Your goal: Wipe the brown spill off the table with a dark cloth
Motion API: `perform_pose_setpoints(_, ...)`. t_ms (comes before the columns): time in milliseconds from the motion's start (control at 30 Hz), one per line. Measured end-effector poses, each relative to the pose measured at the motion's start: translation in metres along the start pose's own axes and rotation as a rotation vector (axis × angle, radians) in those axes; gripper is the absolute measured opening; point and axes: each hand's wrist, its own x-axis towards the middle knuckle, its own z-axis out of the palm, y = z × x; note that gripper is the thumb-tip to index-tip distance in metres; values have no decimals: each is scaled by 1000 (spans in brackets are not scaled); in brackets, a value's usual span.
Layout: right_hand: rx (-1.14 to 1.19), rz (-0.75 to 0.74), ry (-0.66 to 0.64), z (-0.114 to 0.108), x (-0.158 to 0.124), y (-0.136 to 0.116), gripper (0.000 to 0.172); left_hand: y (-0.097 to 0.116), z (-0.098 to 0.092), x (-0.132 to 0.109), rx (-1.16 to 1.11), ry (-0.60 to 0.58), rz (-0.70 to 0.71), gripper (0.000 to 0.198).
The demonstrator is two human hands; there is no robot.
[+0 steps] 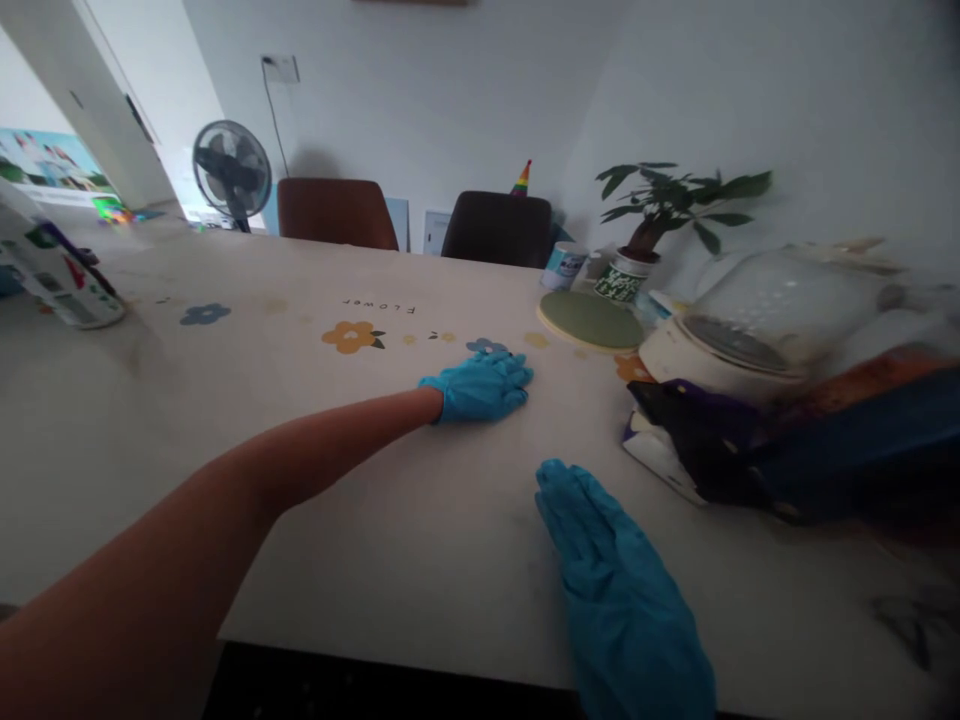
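My left hand point(481, 388), in a blue disposable glove, lies flat with fingers spread on a pale tabletop point(420, 540) printed with flowers. Nothing shows in it. Its fingertips point right, close to a blue printed flower point(486, 346). Nearer to me, my right hand point(611, 570) wears a matching blue glove, its fingers stretched out and held close together, pointing away from me. It is at the table's front part, with nothing visible in it; whether it touches the surface I cannot tell.
On the right stand a round green mat point(591, 320), a potted plant point(667, 205), a can point(564, 266), a white lidded appliance point(720, 355) and dark bags point(697, 430). A white bottle point(71, 285) is far left. Two chairs point(337, 212) and a fan point(232, 170) stand beyond the table.
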Motion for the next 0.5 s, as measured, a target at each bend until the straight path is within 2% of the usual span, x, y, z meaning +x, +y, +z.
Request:
perform_pose_setpoints(167,25,69,-30,-11,4,5,61,-33,-25,37,-12,118,-85,66)
perform_pose_setpoints(333,148,149,-76,-28,13,17,49,-67,-33,60,1,294,-224,70)
perform_pose_setpoints(433,327,178,-175,-24,12,19,49,-83,-35,74,20,357,-291,66)
perform_pose_setpoints(500,440,190,-165,-18,8,20,54,-88,-36,82,27,354,-293,60)
